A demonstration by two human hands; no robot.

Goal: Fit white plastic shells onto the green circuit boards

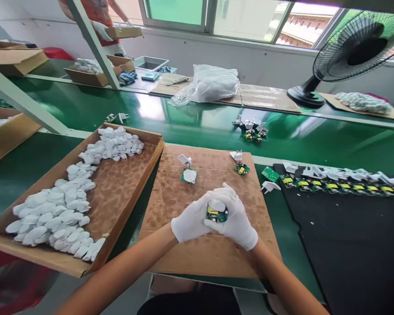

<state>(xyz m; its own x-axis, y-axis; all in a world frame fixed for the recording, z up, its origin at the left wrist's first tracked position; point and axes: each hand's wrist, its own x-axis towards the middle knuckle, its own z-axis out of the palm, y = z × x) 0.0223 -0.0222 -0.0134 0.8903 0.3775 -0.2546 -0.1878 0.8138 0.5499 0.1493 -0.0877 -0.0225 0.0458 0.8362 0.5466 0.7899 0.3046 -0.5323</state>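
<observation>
Both hands wear white gloves and meet over a brown cardboard sheet (pixel 213 258). My left hand (pixel 191 221) and my right hand (pixel 238 218) together grip a small green circuit board with a white plastic piece (pixel 216 211) on it. Fingers of both hands curl round it. Further back on the sheet lie another green board with a white cap (pixel 189 175) and a board with a white plug part (pixel 240 166).
A cardboard tray (pixel 118 205) of several white plastic caps sits at left. A row of assembled boards (pixel 344 186) lies on a black mat at right. Behind the green conveyor (pixel 184 122) are a plastic bag, a fan (pixel 354 48) and another person holding a box.
</observation>
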